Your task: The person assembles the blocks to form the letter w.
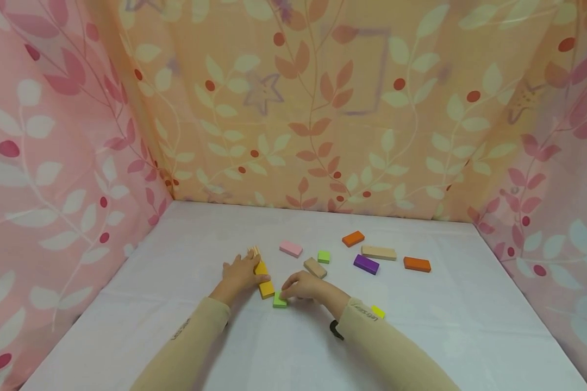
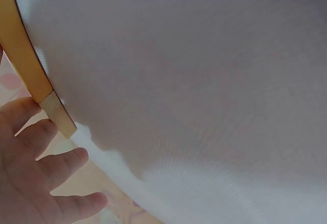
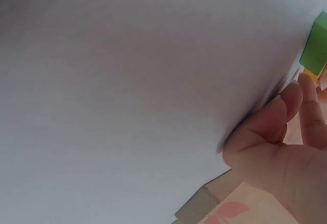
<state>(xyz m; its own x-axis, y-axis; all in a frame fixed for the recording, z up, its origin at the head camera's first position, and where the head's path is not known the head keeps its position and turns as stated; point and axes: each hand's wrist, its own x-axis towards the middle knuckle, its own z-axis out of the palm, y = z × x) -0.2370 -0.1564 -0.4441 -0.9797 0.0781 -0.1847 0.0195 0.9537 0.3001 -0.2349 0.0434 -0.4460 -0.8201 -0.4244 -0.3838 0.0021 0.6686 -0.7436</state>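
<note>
My left hand point(image 1: 239, 272) lies along a row of yellow blocks point(image 1: 266, 289), its thumb across them. In the left wrist view its fingers point(image 2: 66, 165) are spread and fairly straight; two touch the row's side, where a pale wooden block point(image 2: 59, 114) continues the yellow. By the row's near end is a light green block point(image 1: 280, 302). My right hand point(image 1: 303, 286) is at that block, with the index fingertip at its edge. The right wrist view shows the thumb apart from the green block point(image 3: 316, 47) and the other fingers partly hidden.
Right of the hands lie a pink block point(image 1: 291, 248), a small green block point(image 1: 324, 257), wooden blocks point(image 1: 315, 267) point(image 1: 379, 253), a purple block point(image 1: 366, 264) and orange blocks point(image 1: 353, 239) point(image 1: 417, 264). A yellow piece point(image 1: 378, 311) lies beside the right sleeve. Patterned cloth surrounds the white table point(image 1: 215, 222).
</note>
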